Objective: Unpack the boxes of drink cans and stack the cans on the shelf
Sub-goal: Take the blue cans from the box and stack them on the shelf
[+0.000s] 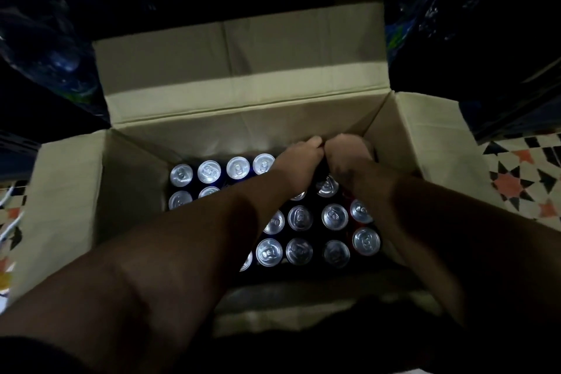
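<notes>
Fingers of left hand (299, 158) and right hand (346, 155) curl, apparently gripping cans (334, 216).

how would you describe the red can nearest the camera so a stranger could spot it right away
Start at the open cardboard box on the patterned floor, packed with upright cans. Go to the right-hand column against the box's right wall, under the right forearm. The can nearest the camera there has red sides, while the cans to its left look dark blue.
</notes>
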